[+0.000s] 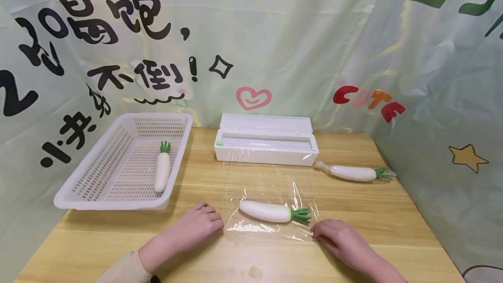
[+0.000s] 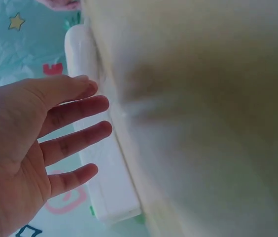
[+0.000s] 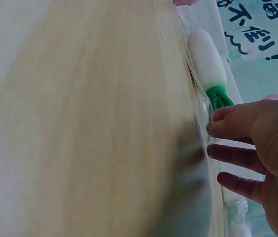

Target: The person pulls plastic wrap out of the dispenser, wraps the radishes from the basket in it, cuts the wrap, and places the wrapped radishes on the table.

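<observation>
Radish (image 1: 265, 211) on clear film (image 1: 259, 229), between hands (image 1: 196, 226) (image 1: 342, 242).

The table (image 1: 377, 213) has a pale wood-grain top with a small spot near its front edge. A white perforated basket (image 1: 114, 205) rests at its left, covering part of the side edge. At the back middle sits a long white box (image 1: 267, 123), lid raised. Clear film (image 1: 271, 189) runs from the box and lies over the middle of the tabletop. Right of the box, a wrapped white radish (image 1: 353, 173) lies sideways.
</observation>
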{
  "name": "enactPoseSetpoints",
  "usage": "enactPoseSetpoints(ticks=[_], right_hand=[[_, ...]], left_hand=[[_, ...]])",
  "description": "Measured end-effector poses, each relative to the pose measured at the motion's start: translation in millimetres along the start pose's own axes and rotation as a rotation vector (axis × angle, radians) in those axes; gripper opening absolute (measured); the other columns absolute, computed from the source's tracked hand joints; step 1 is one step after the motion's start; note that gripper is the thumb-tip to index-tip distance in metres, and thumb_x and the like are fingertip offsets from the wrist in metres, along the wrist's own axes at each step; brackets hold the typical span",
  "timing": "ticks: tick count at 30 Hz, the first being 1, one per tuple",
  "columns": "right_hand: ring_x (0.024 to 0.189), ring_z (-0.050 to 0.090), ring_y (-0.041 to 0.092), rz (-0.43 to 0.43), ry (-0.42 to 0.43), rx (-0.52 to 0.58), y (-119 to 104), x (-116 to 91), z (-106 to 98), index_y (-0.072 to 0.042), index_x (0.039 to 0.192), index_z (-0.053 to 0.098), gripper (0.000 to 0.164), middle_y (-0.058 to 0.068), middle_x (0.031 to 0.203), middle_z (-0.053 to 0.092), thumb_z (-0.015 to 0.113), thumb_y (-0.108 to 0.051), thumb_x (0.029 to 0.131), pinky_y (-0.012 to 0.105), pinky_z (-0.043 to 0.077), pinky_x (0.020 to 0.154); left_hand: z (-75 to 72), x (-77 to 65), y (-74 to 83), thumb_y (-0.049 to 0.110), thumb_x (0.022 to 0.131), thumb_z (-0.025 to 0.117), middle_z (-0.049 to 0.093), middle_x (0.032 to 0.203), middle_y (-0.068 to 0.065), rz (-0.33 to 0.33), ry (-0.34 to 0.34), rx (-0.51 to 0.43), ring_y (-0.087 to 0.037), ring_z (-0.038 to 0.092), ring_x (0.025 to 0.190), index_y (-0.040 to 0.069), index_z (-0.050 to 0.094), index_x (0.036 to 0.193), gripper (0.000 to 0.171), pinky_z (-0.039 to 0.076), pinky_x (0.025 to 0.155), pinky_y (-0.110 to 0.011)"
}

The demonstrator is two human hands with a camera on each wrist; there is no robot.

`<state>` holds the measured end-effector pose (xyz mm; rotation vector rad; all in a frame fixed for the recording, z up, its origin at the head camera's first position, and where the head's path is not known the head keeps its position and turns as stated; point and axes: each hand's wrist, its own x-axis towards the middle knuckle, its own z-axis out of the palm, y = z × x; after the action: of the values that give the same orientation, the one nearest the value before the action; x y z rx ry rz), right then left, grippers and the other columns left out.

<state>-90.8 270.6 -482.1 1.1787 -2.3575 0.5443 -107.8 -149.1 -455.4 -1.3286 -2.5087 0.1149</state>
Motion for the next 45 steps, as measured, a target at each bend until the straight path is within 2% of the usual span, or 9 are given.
enactPoseSetpoints(ticks=[3, 11, 18, 21, 26, 30, 33, 39, 45], right_hand=[[0.086, 0.065, 0.007, -0.006, 0.008, 0.023, 1.4, 2.3, 0.2, -0.020, 0.089, 0.065, 0.034, -0.011, 0.093, 0.069, 0.075, 0.003, 0.066, 0.014, 0.048, 0.083], [0.087, 0.064, 0.007, 0.034, 0.012, 0.057, 2.1, 6.4, -0.5, -0.019, 0.091, 0.066, 0.035, -0.010, 0.092, 0.067, 0.072, 0.008, 0.068, 0.009, 0.046, 0.086], [0.086, 0.065, 0.007, 0.123, 0.066, 0.100, 0.9, 9.6, -0.9, -0.019, 0.093, 0.066, 0.040, -0.010, 0.092, 0.068, 0.072, 0.013, 0.070, 0.007, 0.045, 0.087], [0.083, 0.066, 0.007, 0.176, 0.094, 0.075, 0.9, 10.8, -0.9, -0.016, 0.092, 0.067, 0.039, -0.009, 0.090, 0.068, 0.074, 0.014, 0.068, 0.005, 0.046, 0.083], [0.077, 0.065, 0.007, 0.255, 0.137, 0.011, 1.9, 12.7, -0.3, -0.011, 0.090, 0.068, 0.037, -0.006, 0.086, 0.069, 0.076, 0.015, 0.065, 0.006, 0.047, 0.075], [0.080, 0.064, 0.006, 0.269, 0.171, -0.003, 3.1, 15.9, 0.3, -0.010, 0.092, 0.068, 0.039, -0.005, 0.088, 0.068, 0.074, 0.018, 0.065, 0.005, 0.047, 0.077], [0.083, 0.062, 0.005, 0.263, 0.188, 0.020, 4.6, 19.5, 1.2, -0.009, 0.096, 0.069, 0.042, -0.005, 0.092, 0.067, 0.071, 0.020, 0.065, 0.004, 0.045, 0.080], [0.076, 0.053, 0.002, 0.256, 0.199, 0.064, 14.8, 30.8, 3.8, -0.004, 0.100, 0.067, 0.043, -0.001, 0.088, 0.062, 0.066, 0.024, 0.067, 0.005, 0.042, 0.067], [0.075, 0.055, 0.003, 0.325, 0.191, 0.070, 28.5, 42.4, 6.8, -0.004, 0.098, 0.067, 0.037, 0.001, 0.085, 0.064, 0.065, 0.022, 0.071, 0.011, 0.048, 0.062]], left_hand=[[-4.1, 1.9, -4.3, 0.028, 0.088, 0.068, 0.073, 0.099, 0.010, -0.029, 0.024, -0.029, -0.012, 0.065, 0.096, 0.023, 0.070, 0.098, 0.011, 0.052, 0.093, -0.044], [-5.3, 4.4, -18.7, 0.024, 0.081, 0.077, 0.072, 0.087, 0.011, -0.041, 0.224, -0.068, -0.010, 0.067, 0.086, 0.022, 0.070, 0.089, 0.011, 0.054, 0.084, -0.039], [3.9, 6.4, -28.8, 0.019, 0.082, 0.075, 0.072, 0.087, 0.009, -0.059, 0.296, -0.159, -0.011, 0.068, 0.084, 0.019, 0.071, 0.091, 0.010, 0.054, 0.081, -0.036], [8.3, 7.0, -31.8, 0.018, 0.082, 0.074, 0.073, 0.087, 0.008, -0.071, 0.311, -0.191, -0.011, 0.068, 0.083, 0.018, 0.071, 0.091, 0.010, 0.054, 0.080, -0.036], [14.7, 8.4, -36.8, 0.017, 0.084, 0.072, 0.072, 0.086, 0.009, -0.103, 0.309, -0.243, -0.009, 0.068, 0.081, 0.018, 0.071, 0.091, 0.007, 0.055, 0.078, -0.034], [16.2, 11.0, -39.6, 0.016, 0.087, 0.070, 0.072, 0.084, 0.009, -0.142, 0.291, -0.305, -0.007, 0.068, 0.078, 0.017, 0.072, 0.091, 0.005, 0.056, 0.074, -0.030], [15.4, 12.9, -40.5, 0.018, 0.089, 0.068, 0.072, 0.086, 0.009, -0.193, 0.250, -0.328, -0.006, 0.068, 0.079, 0.017, 0.072, 0.092, 0.005, 0.056, 0.075, -0.029], [15.2, 18.1, -42.5, 0.021, 0.093, 0.065, 0.073, 0.089, 0.008, -0.290, 0.133, -0.351, -0.008, 0.068, 0.082, 0.018, 0.072, 0.094, 0.009, 0.056, 0.076, -0.030], [17.5, 29.8, -47.1, 0.023, 0.095, 0.062, 0.072, 0.087, 0.007, -0.344, 0.086, -0.338, -0.009, 0.067, 0.080, 0.018, 0.071, 0.093, 0.011, 0.056, 0.074, -0.030]])
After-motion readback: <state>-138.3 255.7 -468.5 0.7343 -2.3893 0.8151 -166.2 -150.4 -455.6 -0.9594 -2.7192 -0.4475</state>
